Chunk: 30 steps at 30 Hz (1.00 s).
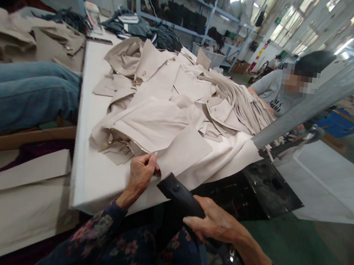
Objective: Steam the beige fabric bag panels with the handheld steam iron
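Observation:
A beige garment (156, 116), leather-like, with a gold-toned zipper (138, 147), lies spread over the near part of the white table. My left hand (141, 173) is closed in a pinch on its edge, close to the end of the zipper. My right hand (217, 219) is wrapped round a black handheld tool with a long flat nozzle (184, 197). The nozzle tip points toward the garment, just right of my left hand. A shiny, see-through part shows below my right wrist; the tool's exact kind is unclear.
Beige pieces (234, 96) are heaped farther back on the white table (90, 186). A cardboard box (61, 134) with beige and purple pieces stands left. A slanted metal pole (321, 87) crosses at right, before a co-worker in grey (269, 88). Someone's jeans-clad legs (25, 89) are left.

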Tool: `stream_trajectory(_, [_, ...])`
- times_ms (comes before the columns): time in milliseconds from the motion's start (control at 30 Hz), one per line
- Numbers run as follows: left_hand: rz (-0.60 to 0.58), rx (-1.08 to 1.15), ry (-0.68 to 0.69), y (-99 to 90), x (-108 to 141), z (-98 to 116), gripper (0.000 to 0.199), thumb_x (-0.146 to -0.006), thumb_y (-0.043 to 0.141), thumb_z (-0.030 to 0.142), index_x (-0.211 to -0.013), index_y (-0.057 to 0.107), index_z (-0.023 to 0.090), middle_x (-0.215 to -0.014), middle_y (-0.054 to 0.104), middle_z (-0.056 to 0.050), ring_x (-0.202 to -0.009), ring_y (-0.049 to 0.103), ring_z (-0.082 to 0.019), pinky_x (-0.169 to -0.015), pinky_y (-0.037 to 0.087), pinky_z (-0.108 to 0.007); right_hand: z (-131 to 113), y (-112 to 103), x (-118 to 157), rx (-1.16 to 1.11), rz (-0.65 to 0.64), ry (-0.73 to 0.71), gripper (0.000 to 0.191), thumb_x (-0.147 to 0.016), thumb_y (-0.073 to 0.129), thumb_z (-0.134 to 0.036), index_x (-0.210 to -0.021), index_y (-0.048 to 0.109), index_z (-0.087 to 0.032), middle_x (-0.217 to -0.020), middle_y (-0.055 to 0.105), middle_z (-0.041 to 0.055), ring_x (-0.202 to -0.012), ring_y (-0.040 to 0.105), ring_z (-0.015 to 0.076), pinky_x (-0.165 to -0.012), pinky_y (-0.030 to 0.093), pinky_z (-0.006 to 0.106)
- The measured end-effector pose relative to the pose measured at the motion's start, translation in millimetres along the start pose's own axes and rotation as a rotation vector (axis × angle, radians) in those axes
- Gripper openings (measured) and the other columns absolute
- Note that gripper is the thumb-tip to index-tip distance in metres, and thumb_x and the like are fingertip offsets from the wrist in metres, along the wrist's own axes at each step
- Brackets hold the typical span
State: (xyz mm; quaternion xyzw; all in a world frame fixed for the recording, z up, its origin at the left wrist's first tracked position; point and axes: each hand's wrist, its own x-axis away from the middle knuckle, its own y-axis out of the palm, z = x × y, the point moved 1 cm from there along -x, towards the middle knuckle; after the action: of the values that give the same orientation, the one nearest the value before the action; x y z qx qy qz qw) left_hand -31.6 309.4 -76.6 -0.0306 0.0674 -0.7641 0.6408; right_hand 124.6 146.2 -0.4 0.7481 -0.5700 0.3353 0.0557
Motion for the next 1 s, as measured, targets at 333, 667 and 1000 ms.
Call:
stream_trajectory(333, [0.001, 0.006, 0.006, -0.3, -1, -1, 0.040, -0.080, 0.052, 0.037, -0.044, 0.054, 0.019, -0.040, 0.057, 0.001, -0.039, 0.053, -0.012, -0.045, 0.043, -0.021, 3, 9, 19, 0.076, -0.038, 0.077, 0.022, -0.079, 0.063, -0.035, -0.089, 0.054, -0.018, -0.058, 0.055, -0.0047, -0.048, 0.053, 0.0101, -0.044, 0.040, 0.017])
stream_trajectory(667, [-0.024, 0.023, -0.005, -0.6, -2, -4, 0.041, -0.082, 0.052, 0.038, -0.045, 0.055, 0.019, -0.041, 0.057, 0.001, -0.039, 0.054, -0.012, -0.046, 0.044, -0.021, -7, -11, -4, 0.042, -0.079, 0.010, 0.017, -0.083, 0.057, -0.032, -0.083, 0.050, -0.017, -0.055, 0.055, -0.0040, -0.042, 0.049, 0.0085, -0.039, 0.038, 0.016])
stream_trajectory(1000, [-0.027, 0.028, -0.008, -0.4, -2, -3, 0.042, -0.082, 0.052, 0.037, -0.045, 0.054, 0.019, -0.039, 0.056, 0.001, -0.038, 0.053, -0.011, -0.045, 0.044, -0.021, -21, -1, -13, 0.165, -0.158, 0.043, 0.019, -0.081, 0.060, -0.034, -0.080, 0.051, -0.017, -0.054, 0.054, -0.0038, -0.043, 0.050, 0.0086, -0.039, 0.037, 0.016])
